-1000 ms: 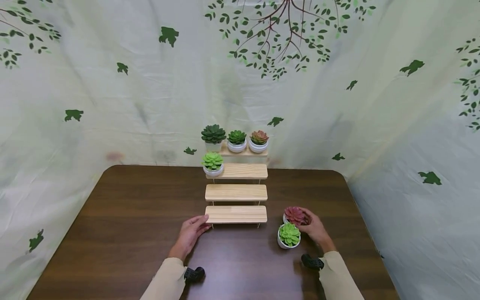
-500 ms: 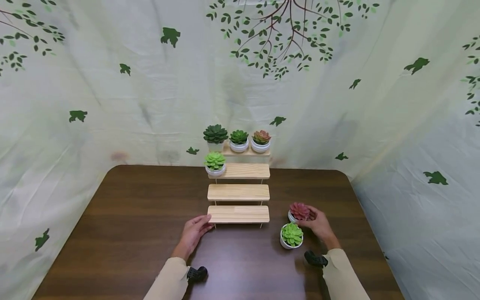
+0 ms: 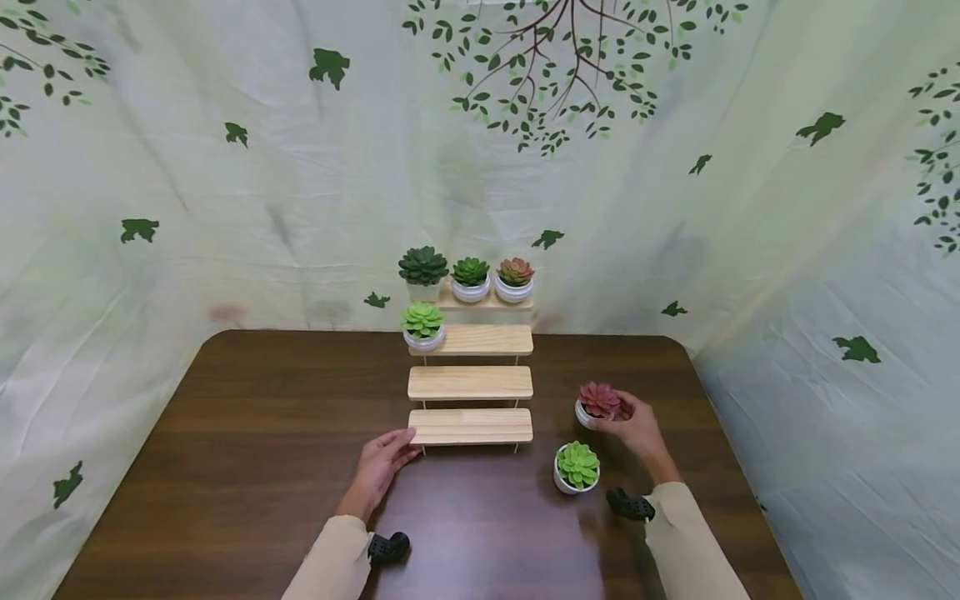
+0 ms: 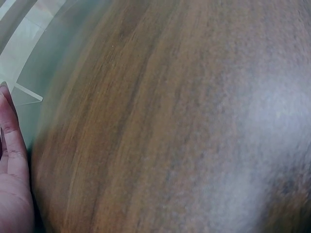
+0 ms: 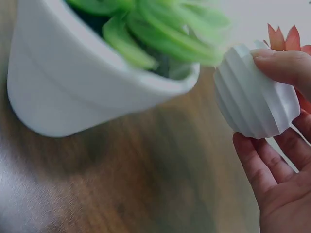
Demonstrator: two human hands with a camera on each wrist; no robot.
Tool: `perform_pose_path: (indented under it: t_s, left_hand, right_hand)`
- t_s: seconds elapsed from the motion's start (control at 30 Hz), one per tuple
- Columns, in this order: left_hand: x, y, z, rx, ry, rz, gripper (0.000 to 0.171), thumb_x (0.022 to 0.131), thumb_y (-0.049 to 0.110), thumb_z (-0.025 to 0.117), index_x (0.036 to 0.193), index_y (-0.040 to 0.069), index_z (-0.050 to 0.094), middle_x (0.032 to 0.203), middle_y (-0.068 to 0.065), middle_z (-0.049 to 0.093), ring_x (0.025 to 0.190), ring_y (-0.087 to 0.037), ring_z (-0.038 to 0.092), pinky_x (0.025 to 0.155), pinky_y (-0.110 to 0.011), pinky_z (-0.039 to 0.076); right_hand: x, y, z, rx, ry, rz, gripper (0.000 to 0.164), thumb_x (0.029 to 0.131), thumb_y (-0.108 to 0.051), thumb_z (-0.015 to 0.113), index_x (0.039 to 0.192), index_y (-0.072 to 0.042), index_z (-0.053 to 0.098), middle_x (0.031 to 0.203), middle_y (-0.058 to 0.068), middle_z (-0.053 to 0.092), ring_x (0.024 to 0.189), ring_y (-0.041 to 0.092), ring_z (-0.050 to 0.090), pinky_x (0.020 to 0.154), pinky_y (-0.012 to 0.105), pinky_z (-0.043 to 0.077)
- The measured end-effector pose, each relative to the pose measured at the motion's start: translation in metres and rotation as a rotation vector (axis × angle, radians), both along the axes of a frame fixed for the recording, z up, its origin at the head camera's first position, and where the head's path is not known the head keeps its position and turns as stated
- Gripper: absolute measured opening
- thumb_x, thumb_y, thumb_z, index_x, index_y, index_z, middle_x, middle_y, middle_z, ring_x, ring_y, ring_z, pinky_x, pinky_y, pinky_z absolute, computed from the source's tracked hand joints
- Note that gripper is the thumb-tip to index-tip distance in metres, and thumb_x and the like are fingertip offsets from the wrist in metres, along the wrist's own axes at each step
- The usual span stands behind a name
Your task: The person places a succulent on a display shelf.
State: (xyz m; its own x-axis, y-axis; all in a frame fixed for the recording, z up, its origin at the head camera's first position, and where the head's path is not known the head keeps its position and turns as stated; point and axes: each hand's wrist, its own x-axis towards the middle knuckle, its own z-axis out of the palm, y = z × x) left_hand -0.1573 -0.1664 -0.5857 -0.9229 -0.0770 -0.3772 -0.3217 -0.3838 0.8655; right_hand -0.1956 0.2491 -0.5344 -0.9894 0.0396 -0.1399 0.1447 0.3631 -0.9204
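Note:
In the head view, my left hand (image 3: 377, 473) holds the left end of the lowest step of a pale wooden tiered display stand (image 3: 471, 427). The left wrist view shows only part of that hand (image 4: 12, 160) at its left edge. My right hand (image 3: 633, 432) grips a red succulent (image 3: 599, 400) in a small white pot, right of the stand. The right wrist view shows the thumb and fingers around the ribbed white pot (image 5: 257, 92). Nearer me on the table, a bright green succulent (image 3: 577, 464) stands in a white pot; it looms large in the right wrist view.
The top step bears a dark green succulent (image 3: 423, 267), a green one (image 3: 471, 272) and a reddish one (image 3: 515, 272). A light green succulent (image 3: 422, 321) sits at the left of the second step. Behind the brown table (image 3: 300, 392) hangs a leaf-patterned cloth (image 3: 337, 183).
My right hand has moved the red succulent away from me, apart from the bright green one, which stays put. The left hand keeps its place at the stand.

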Motion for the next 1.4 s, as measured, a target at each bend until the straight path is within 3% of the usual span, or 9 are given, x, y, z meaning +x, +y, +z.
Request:
perform_pose_path:
  t_s: [0.33, 0.63, 0.83, 1.1, 1.4]
  left_hand:
    - [0.0, -0.001, -0.001, -0.001, -0.003, 0.001, 0.006, 0.092, 0.007, 0.065, 0.091, 0.003, 0.069, 0.081, -0.003, 0.069, 0.076, -0.013, 0.067, 0.075, -0.026, 0.057]
    - [-0.002, -0.002, 0.0, -0.009, 0.005, -0.005, 0.006, 0.092, 0.008, 0.065, 0.089, 0.004, 0.069, 0.08, -0.002, 0.069, 0.076, -0.012, 0.067, 0.075, -0.025, 0.057]
    - [-0.002, -0.003, 0.0, 0.005, -0.001, -0.008, 0.006, 0.092, 0.008, 0.065, 0.089, 0.004, 0.069, 0.08, -0.003, 0.068, 0.075, -0.012, 0.067, 0.074, -0.025, 0.057]
    - [-0.001, -0.003, 0.0, 0.02, 0.004, -0.011, 0.006, 0.092, 0.007, 0.065, 0.089, 0.004, 0.07, 0.08, -0.003, 0.069, 0.076, -0.012, 0.067, 0.074, -0.025, 0.057]
    - [-0.001, -0.001, -0.002, 0.016, 0.007, 0.002, 0.006, 0.092, 0.006, 0.064, 0.088, 0.003, 0.069, 0.08, -0.003, 0.069, 0.075, -0.013, 0.067, 0.073, -0.025, 0.058]
  right_hand:
    - [-0.007, -0.014, 0.028, 0.016, 0.017, 0.012, 0.065, 0.076, -0.015, 0.083, 0.131, 0.0, 0.052, 0.128, 0.02, 0.056, 0.112, 0.028, 0.054, 0.092, 0.028, 0.049]
    - [-0.024, -0.034, 0.059, 0.037, 0.079, 0.081, 0.065, 0.076, -0.014, 0.083, 0.132, 0.001, 0.051, 0.128, 0.021, 0.057, 0.11, 0.026, 0.057, 0.084, 0.02, 0.05]
    - [-0.035, -0.056, 0.075, -0.032, 0.123, 0.105, 0.063, 0.075, -0.006, 0.082, 0.13, 0.002, 0.053, 0.126, 0.021, 0.058, 0.106, 0.022, 0.057, 0.08, 0.015, 0.05]
    - [-0.049, -0.092, 0.091, -0.126, 0.135, 0.108, 0.066, 0.074, -0.005, 0.082, 0.133, -0.001, 0.053, 0.129, 0.017, 0.057, 0.112, 0.022, 0.056, 0.086, 0.02, 0.051]
    - [-0.061, -0.128, 0.094, -0.269, 0.19, 0.101, 0.063, 0.074, 0.002, 0.08, 0.131, 0.002, 0.054, 0.127, 0.017, 0.059, 0.111, 0.02, 0.057, 0.092, 0.023, 0.049]
